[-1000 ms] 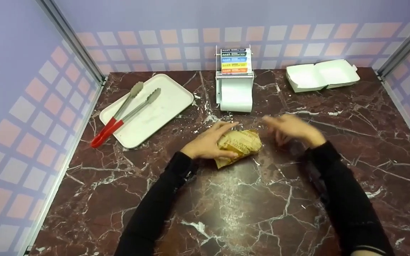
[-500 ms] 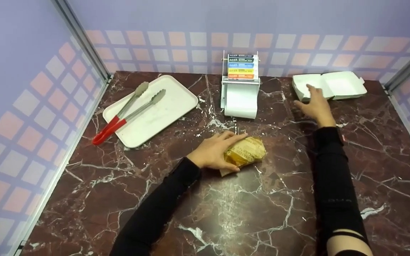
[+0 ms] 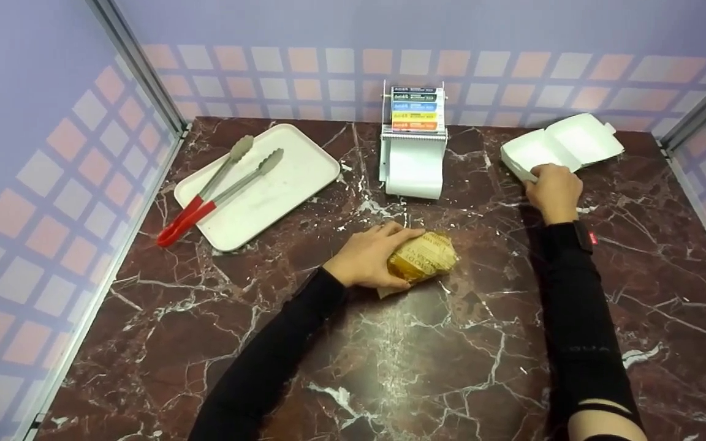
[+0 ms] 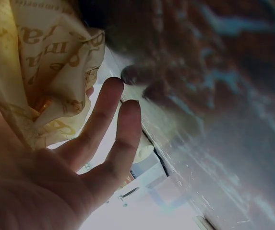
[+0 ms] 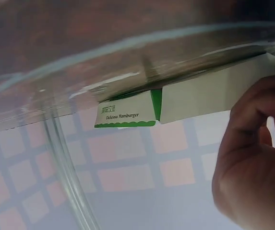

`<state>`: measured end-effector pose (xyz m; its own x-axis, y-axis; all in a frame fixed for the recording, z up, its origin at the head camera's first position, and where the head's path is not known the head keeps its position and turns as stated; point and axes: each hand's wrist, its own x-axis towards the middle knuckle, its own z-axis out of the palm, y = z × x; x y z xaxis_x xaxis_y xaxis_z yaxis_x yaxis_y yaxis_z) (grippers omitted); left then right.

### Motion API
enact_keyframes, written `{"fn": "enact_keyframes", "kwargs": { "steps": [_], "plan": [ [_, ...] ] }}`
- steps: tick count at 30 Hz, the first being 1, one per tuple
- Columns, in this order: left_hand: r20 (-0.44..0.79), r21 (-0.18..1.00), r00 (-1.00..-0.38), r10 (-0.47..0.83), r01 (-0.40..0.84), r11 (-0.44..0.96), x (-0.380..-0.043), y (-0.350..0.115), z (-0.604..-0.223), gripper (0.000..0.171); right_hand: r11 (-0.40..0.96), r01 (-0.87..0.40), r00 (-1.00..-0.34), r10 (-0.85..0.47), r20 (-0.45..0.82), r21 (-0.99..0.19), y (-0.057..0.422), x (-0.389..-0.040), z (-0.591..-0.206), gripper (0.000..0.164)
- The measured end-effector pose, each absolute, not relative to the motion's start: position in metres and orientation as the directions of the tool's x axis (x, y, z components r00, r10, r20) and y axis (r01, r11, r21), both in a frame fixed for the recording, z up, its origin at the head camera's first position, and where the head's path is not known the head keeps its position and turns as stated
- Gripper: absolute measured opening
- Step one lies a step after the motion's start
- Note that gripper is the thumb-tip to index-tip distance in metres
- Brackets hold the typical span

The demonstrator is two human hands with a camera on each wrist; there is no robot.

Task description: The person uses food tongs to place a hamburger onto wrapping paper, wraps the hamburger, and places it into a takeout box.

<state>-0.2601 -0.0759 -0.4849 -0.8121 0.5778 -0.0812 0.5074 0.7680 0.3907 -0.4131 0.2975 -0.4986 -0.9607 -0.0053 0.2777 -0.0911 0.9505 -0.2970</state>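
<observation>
In the head view, the left arm reaches in from the bottom of the frame, its left hand (image 3: 370, 256) cupped over a paper-wrapped parcel (image 3: 429, 257) at the centre, thumb on the near side and fingers along the far side. The right arm stretches up the right side in a black sleeve (image 3: 580, 312) bearing faint, illegible lettering; its right hand (image 3: 554, 191) is curled on the near edge of an open white box (image 3: 589, 144) at upper right. Coloured labels (image 3: 414, 110) — dark, blue, yellow and orange — line the dispenser (image 3: 414, 168) at upper centre, their print too small to read. In the left wrist view, the parcel fills the upper left against the palm, brown lettering broken up by folds, while two fingers extend nearly straight towards the surface (image 4: 233, 158). In the right wrist view, the hand pinches the box's end at right, fingers bent; black print on the box's green-edged side, left of centre, reads "Delicious Hamburger" — with a small, unreadable block of marks just above.
</observation>
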Motion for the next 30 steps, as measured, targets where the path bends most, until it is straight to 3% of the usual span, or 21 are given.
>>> {"fn": "enact_keyframes", "kwargs": {
  "steps": [7,13,17,23,30],
  "plan": [
    [-0.09,0.342,-0.817,0.569,0.511,0.788,-0.259,-0.074,-0.486,0.101,0.958,-0.135,-0.939,-0.043,0.34,-0.252,0.299,-0.406,-0.504,0.005],
    [-0.064,0.287,-0.82,0.569,0.531,0.797,-0.259,-0.074,-0.485,0.101,0.957,-0.218,-0.941,-0.155,0.3,-0.189,0.299,-0.388,-0.499,0.008],
    [-0.07,0.268,-0.824,0.562,0.527,0.806,-0.257,-0.071,-0.485,0.103,0.943,-0.311,-0.932,-0.278,0.232,-0.121,0.295,-0.362,-0.491,0.006],
    [-0.1,0.197,-0.834,0.543,0.518,0.832,-0.254,-0.062,-0.487,0.113,0.904,-0.427,-0.899,-0.423,0.117,-0.008,0.282,-0.302,-0.474,0.024],
    [-0.09,0.198,-0.832,0.547,0.523,0.829,-0.254,-0.056,-0.49,0.096,0.872,-0.488,-0.871,-0.49,0.033,0.043,0.273,-0.258,-0.462,0.03]
  ]
}}
